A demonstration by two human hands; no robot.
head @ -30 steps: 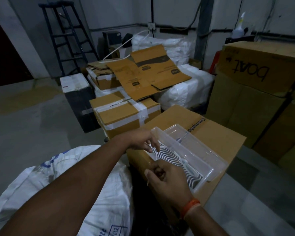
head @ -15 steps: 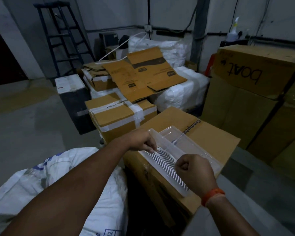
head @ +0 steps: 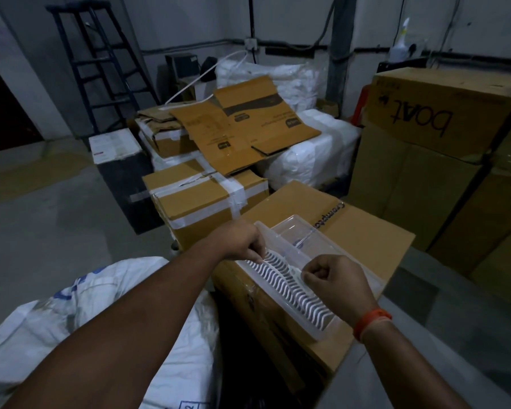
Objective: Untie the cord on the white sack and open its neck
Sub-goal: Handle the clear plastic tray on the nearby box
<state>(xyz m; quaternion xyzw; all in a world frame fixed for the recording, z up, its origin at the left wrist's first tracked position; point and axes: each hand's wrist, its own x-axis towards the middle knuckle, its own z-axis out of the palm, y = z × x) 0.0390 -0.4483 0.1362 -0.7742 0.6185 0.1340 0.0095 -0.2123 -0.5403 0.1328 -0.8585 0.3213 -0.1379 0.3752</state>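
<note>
Both hands curled, left hand (head: 242,242) and right hand (head: 329,274) seemingly pinching something thin stretched between them above the clear tray (head: 295,270), perhaps the cord, too faint to confirm; white sack (head: 80,317) lies below-left, its neck unseen.

two hands (head: 242,242), one clear tray (head: 331,258), one ladder (head: 101,69), one spray bottle (head: 401,39)

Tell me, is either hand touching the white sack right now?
Apart. In the head view the left hand and right hand are both up at the clear plastic tray on the cardboard box; the white sack lies lower left.
</note>
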